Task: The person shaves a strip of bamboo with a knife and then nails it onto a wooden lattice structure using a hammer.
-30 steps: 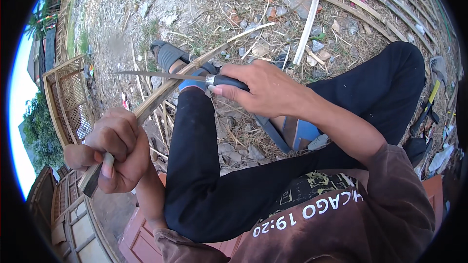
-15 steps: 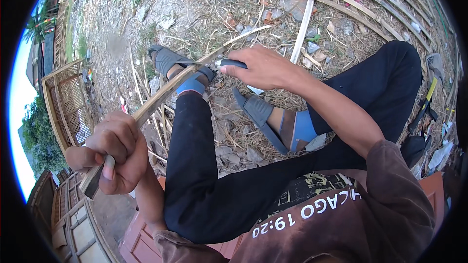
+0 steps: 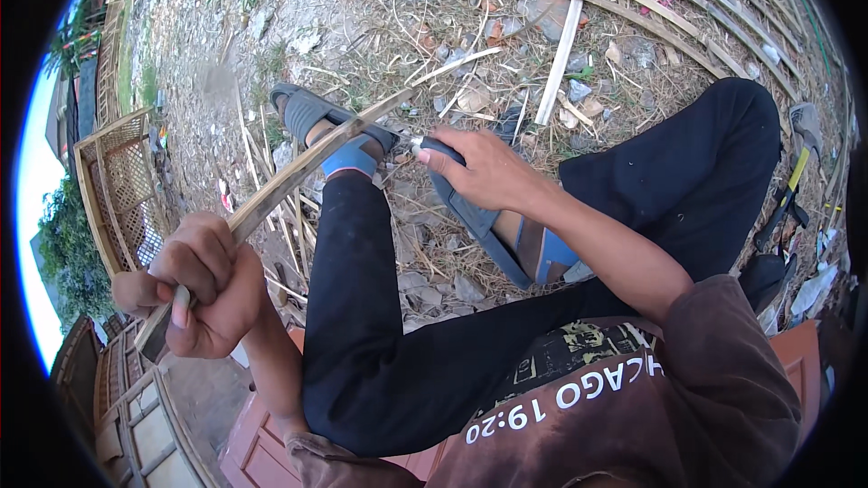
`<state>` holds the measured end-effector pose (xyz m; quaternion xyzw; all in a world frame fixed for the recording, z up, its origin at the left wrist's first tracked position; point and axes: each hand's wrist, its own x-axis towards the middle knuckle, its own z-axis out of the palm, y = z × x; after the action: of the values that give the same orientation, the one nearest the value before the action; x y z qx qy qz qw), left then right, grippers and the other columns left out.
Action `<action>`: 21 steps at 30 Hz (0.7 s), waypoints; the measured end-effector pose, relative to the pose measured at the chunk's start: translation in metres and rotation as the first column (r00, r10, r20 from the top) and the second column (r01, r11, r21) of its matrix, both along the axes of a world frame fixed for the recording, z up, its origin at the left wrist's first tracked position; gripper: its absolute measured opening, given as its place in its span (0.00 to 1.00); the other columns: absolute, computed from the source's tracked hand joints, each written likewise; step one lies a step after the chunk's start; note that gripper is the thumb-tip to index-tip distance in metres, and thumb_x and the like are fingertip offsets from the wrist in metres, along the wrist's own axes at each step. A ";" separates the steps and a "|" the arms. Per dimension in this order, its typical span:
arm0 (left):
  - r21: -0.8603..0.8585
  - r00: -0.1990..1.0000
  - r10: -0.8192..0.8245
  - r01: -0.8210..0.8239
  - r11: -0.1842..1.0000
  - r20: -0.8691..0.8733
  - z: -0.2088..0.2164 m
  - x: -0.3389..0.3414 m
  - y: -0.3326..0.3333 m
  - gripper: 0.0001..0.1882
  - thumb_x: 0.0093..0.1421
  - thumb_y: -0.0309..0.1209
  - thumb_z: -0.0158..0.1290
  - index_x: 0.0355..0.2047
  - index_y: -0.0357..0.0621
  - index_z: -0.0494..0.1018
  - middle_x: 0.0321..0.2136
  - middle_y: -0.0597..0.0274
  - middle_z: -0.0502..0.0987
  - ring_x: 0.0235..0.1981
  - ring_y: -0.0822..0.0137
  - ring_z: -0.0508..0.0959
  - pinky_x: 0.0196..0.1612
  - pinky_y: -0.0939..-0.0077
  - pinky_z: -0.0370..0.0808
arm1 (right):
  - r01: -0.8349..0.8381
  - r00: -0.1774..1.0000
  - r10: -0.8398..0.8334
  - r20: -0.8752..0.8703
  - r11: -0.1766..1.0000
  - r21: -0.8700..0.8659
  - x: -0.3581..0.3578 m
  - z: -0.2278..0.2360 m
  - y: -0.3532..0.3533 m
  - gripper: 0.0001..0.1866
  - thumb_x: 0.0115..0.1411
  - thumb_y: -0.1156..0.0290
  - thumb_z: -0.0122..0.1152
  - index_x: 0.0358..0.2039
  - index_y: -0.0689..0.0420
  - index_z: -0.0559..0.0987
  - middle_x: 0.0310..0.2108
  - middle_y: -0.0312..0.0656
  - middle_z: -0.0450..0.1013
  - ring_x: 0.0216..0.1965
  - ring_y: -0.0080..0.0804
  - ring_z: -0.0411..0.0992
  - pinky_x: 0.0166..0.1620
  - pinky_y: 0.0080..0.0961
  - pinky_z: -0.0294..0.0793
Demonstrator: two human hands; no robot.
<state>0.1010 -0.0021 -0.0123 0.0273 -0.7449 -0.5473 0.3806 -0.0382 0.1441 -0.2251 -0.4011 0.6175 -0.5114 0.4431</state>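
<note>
My left hand (image 3: pixel 203 285) is closed around the near end of a long wooden strip (image 3: pixel 303 167). The strip slants up and away to the right, passing over my left sandal (image 3: pixel 316 108). Its far end looks thinner and paler. In my right hand (image 3: pixel 484 167) is a knife (image 3: pixel 443 146), gripped by its black handle. Only a little metal shows ahead of the handle, just below the strip; the rest of the blade is hard to make out against the sandal.
Pale strips (image 3: pixel 565 45) lie on the stony, straw-littered ground at the upper right. A hammer (image 3: pixel 797 167) with a yellow and black handle rests beyond my right knee. At the left stands a wood-framed lattice panel (image 3: pixel 127 199). A reddish panelled surface (image 3: pixel 262 443) lies beneath me.
My right hand has come down toward me, bringing the knife from across the strip to below it. My left hand and the strip have shifted slightly left.
</note>
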 end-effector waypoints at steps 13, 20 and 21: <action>0.088 0.993 0.065 -0.056 0.995 -0.102 -0.008 0.001 -0.007 0.08 0.53 0.32 0.47 0.28 0.53 0.57 0.10 0.72 0.54 0.10 0.79 0.52 0.17 0.80 0.48 | 0.067 0.993 -0.050 -0.106 0.985 0.156 -0.005 -0.033 -0.013 0.21 0.67 0.51 0.51 0.37 0.60 0.76 0.20 0.57 0.71 0.27 0.60 0.72 0.34 0.50 0.69; 0.103 0.989 0.119 -0.110 0.989 -0.089 -0.010 0.005 -0.007 0.07 0.52 0.31 0.47 0.27 0.52 0.59 0.10 0.72 0.54 0.10 0.79 0.52 0.16 0.81 0.48 | 0.021 1.000 -0.021 0.001 0.997 0.076 0.011 0.001 -0.001 0.23 0.66 0.51 0.52 0.35 0.61 0.77 0.22 0.58 0.73 0.29 0.59 0.74 0.35 0.48 0.71; 0.106 0.988 0.126 -0.116 0.988 -0.094 -0.005 0.005 -0.007 0.07 0.52 0.31 0.47 0.27 0.52 0.59 0.10 0.72 0.54 0.10 0.79 0.52 0.16 0.81 0.48 | 0.075 0.997 -0.076 0.009 0.992 0.097 0.007 -0.030 -0.002 0.23 0.66 0.51 0.51 0.34 0.62 0.76 0.22 0.57 0.72 0.28 0.59 0.73 0.34 0.47 0.69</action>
<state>0.1059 -0.0096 -0.0174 0.0638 -0.6935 -0.5605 0.4482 -0.0310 0.1419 -0.2550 -0.3523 0.6535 -0.4998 0.4461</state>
